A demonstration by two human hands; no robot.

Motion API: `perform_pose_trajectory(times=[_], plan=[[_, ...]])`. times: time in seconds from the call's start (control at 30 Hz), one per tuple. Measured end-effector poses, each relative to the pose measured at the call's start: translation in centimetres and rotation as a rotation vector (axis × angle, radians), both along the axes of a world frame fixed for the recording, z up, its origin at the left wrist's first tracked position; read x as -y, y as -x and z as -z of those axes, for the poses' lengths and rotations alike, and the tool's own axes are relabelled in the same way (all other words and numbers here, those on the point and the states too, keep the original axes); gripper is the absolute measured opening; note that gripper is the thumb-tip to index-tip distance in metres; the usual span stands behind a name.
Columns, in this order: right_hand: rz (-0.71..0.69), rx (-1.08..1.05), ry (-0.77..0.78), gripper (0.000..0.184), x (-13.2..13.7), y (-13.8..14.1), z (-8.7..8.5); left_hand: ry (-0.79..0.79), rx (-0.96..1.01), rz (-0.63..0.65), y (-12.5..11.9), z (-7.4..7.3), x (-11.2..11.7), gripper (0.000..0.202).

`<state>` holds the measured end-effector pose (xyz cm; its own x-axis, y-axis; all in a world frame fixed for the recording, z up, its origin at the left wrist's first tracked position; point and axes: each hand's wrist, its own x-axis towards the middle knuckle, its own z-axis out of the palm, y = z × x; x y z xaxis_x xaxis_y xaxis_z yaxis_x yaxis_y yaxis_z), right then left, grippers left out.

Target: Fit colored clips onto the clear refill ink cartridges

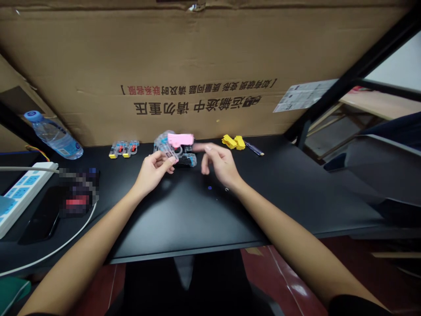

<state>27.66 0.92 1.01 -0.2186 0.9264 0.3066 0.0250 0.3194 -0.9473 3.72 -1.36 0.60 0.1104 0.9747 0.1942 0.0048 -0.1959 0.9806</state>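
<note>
A small toy pistol with a pink top (180,139) and a clear grip is pinched in my left hand (155,170), its barrel pointing right. My right hand (221,163) is just right of it, apart from the toy, with the index finger stretched toward it and the other fingers loosely bent; the fingertip is blurred and I see nothing held. Behind the left hand lie clear toy pistols (190,160) with blue and black parts, partly hidden. On the tabletop below the right hand are a small blue disc (209,188) and a tiny pale ring (226,189).
Two clear toy pistols with yellow tips (124,149) lie at the back left. Yellow pieces (233,141) and a thin dark packet (254,148) are at the back right. A water bottle (54,135), power strip (28,193), phone (42,215) and white cable crowd the left. Cardboard (204,52) walls the back.
</note>
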Motion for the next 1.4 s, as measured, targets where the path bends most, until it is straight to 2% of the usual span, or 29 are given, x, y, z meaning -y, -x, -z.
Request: perform_pose_trajectory(times=[0.13,0.3,0.43,0.57,0.67,0.77,0.87,1.03,1.13,1.4], plan=[[-0.040,0.138,-0.014,0.072,0.9,0.6,0.3,-0.015,0.070,-0.056,0.6,-0.2,-0.3,0.049],[-0.009,0.160,-0.033,0.064,0.7,0.4,0.5,-0.047,0.091,-0.118,1.4,0.1,-1.0,0.042],[-0.002,0.197,-0.058,0.059,0.8,0.4,0.2,-0.146,0.020,-0.234,2.7,0.8,-2.1,0.037],[-0.020,0.249,-0.079,0.057,0.9,0.4,0.1,-0.206,-0.063,-0.351,4.5,1.9,-3.5,0.056],[-0.029,0.288,-0.102,0.056,0.9,0.4,0.1,-0.209,-0.173,-0.399,5.4,2.9,-4.1,0.059],[-0.050,0.318,-0.135,0.054,0.9,0.4,0.1,-0.183,-0.250,-0.382,5.6,3.5,-4.3,0.062],[-0.067,0.358,-0.167,0.052,1.0,0.5,0.1,-0.170,-0.277,-0.342,5.6,3.5,-4.2,0.061],[-0.093,0.407,-0.191,0.048,1.1,0.5,0.0,-0.154,-0.328,-0.297,5.7,3.1,-3.9,0.036],[-0.101,0.436,-0.219,0.048,1.1,0.5,0.0,-0.168,-0.390,-0.239,5.4,3.0,-3.5,0.030],[-0.127,0.491,-0.247,0.047,1.0,0.6,0.3,-0.244,-0.673,-0.207,4.4,2.7,-3.1,0.035]])
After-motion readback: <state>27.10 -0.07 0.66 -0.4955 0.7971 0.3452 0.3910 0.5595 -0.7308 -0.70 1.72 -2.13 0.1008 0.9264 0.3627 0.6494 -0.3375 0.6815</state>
